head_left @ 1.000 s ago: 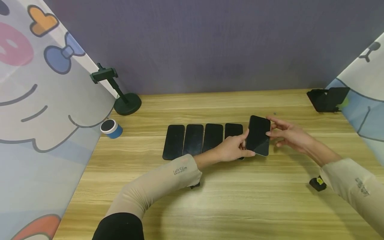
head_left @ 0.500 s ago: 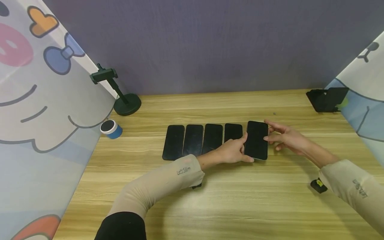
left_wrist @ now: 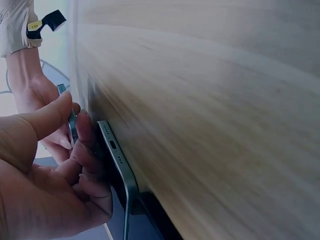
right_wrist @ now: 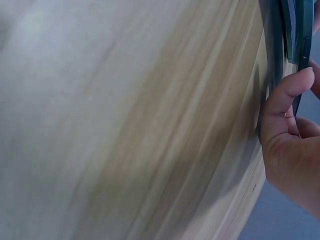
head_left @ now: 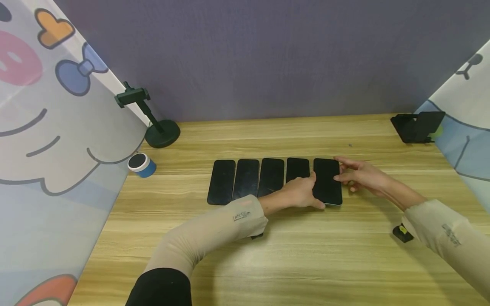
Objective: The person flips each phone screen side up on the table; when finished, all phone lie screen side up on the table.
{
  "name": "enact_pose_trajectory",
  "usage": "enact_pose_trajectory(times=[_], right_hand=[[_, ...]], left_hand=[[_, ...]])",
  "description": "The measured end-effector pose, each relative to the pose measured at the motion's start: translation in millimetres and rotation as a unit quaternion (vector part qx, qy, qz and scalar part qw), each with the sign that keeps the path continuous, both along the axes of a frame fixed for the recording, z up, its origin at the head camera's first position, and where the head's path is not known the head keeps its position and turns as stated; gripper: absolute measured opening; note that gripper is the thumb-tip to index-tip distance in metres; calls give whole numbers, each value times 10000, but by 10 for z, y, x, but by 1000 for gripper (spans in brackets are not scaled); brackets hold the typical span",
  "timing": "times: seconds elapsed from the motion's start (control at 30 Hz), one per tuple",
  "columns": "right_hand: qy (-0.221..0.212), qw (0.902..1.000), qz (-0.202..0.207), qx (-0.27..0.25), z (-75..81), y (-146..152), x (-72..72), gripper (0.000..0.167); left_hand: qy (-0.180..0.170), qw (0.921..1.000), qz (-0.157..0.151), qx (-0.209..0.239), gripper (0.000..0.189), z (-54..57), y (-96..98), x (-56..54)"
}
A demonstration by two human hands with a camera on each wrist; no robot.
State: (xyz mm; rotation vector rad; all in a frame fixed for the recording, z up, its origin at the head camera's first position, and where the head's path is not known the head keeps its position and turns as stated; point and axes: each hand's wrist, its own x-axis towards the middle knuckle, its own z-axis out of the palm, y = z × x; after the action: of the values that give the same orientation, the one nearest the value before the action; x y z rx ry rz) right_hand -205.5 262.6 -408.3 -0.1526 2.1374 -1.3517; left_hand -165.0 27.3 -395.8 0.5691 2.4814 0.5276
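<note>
A black-screened smartphone is held by its two long sides at the right end of a row, close over the wooden table. My left hand grips its left side, thumb at the lower corner; my right hand pinches its right edge near the top. Left of it lie several similar phones, the nearest one partly hidden under my left hand. In the left wrist view, that neighbour's bottom edge with its charging port shows beside my curled fingers. The right wrist view shows the held phone's side edge against my thumb.
A dark green phone stand and a blue-and-white jar stand at the left. A black folding stand is at the back right. Upright panels border the table.
Both hands have brought the phone down and toward me, straightening it from a tilt. Its top edge is now about level with the row beside it.
</note>
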Motion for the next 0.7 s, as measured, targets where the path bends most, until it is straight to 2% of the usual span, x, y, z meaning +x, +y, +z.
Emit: enact_pose_trajectory(times=[0.4, 0.7], right_hand=[[-189, 9998, -50, 43, -13, -29, -81, 88], [60, 9994, -52, 347, -44, -25, -111, 84]], left_hand=[[-141, 9984, 123, -536, 103, 45, 107, -67], [14, 9945, 47, -1050, 102, 31, 171, -79]])
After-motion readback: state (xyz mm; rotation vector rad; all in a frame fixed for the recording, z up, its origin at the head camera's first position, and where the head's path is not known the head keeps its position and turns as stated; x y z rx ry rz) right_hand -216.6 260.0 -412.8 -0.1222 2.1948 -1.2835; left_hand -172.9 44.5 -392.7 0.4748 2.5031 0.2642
